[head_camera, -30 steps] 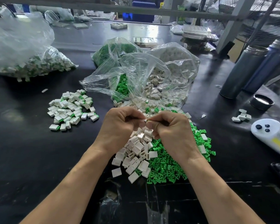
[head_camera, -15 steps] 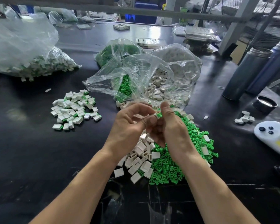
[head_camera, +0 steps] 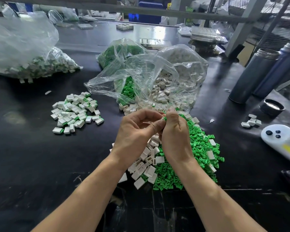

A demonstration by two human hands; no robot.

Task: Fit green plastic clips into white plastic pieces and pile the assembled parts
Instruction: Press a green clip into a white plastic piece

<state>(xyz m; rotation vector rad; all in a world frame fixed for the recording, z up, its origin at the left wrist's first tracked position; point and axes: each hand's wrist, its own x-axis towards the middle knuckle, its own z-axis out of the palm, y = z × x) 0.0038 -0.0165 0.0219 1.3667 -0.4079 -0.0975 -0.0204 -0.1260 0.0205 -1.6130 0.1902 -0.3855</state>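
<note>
Mostly hidden, green clip (head_camera: 165, 118) pinched btwn both hands (head_camera: 155, 131), white piece not visible, forearms cut off.

- Right hand (head_camera: 175, 138) covers all but a green sliver (head_camera: 165, 118) of the pinched part.
- Beside that hand, the white handheld device (head_camera: 279, 139) runs off frame.

Left hand (head_camera: 134, 133): my fingers curl in, thumb tip meeting the right hand.
Right hand (head_camera: 174, 136): my grip pinches a green clip (head_camera: 165, 118) at the fingertips.
Loose parts: white pieces (head_camera: 147, 158) and green clips (head_camera: 199, 143) heaped below my hands on the black tabletop (head_camera: 32, 164).
Assembled pile (head_camera: 75, 112): well left of my hands.
Bags: open clear bag (head_camera: 157, 76) behind.
</note>
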